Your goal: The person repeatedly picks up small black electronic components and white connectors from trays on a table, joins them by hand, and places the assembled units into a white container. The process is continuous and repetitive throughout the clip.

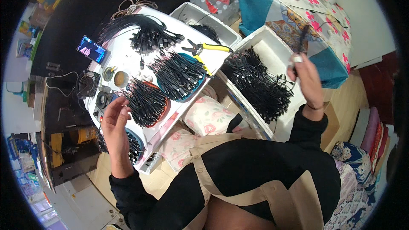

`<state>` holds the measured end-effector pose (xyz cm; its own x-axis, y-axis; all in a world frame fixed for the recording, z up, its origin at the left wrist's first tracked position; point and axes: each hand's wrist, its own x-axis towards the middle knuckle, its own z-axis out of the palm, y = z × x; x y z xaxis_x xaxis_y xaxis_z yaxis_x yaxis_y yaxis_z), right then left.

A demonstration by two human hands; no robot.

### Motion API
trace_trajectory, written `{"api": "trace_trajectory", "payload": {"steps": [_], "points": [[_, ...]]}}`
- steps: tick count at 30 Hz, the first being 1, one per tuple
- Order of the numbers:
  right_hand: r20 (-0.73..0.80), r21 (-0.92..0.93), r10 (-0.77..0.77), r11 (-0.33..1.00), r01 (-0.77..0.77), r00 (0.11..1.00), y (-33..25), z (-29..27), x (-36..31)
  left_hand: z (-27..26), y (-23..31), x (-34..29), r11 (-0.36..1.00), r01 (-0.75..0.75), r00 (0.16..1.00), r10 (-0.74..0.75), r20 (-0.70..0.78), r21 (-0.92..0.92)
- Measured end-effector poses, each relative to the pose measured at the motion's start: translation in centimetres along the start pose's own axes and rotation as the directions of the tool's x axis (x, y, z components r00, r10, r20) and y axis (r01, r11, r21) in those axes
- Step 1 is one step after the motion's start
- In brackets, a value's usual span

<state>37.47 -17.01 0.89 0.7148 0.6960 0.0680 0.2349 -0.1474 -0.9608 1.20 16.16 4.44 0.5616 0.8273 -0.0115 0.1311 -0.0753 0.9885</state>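
Observation:
My right hand [307, 79] is raised over the right side of a white foam box [294, 117], its fingers closed on a dark, blurred bundle of black cable [303, 38]. Beneath and beside it, the box holds a heap of black cables with connector ends [260, 85]. My left hand [115, 123] hovers at the table's near left, fingers loosely bent and apart, with nothing visible in them. Close by it is an orange tray [165, 110] filled with short black cable pieces [145, 102]. A blue tray [198, 91] of similar cables [179, 74] stands farther right.
On the white table [123, 21] lie loose USB cables [155, 38], yellow-handled pliers [215, 47], a small round tin [121, 78] and a propped phone [91, 49]. A second foam box [183, 12] stands behind. A table with a floral cloth [315, 12] is at far right.

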Motion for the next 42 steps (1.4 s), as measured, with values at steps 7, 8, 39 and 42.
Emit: {"api": "trace_trajectory", "payload": {"steps": [7,8,39,42], "points": [[0.002,-0.649,0.241,0.739,-0.182,0.971,18.8,11.2,7.9,-7.4,-3.2,6.1,0.607,-0.236,0.958,0.277,0.077,0.759],[0.067,-0.741,0.167,0.668,-0.063,0.984,20.2,12.4,7.7,-7.9,-3.3,7.2,0.492,-0.258,0.940,0.328,0.098,0.831],[0.048,-0.661,0.053,0.750,-0.008,0.997,21.2,9.0,9.3,-20.5,2.0,22.7,-0.172,0.159,0.730,0.683,0.001,0.972],[0.002,-0.637,0.135,0.764,-0.103,0.991,17.3,8.6,9.3,-21.1,2.2,13.4,0.085,0.095,0.785,0.606,-0.127,0.992]]}}
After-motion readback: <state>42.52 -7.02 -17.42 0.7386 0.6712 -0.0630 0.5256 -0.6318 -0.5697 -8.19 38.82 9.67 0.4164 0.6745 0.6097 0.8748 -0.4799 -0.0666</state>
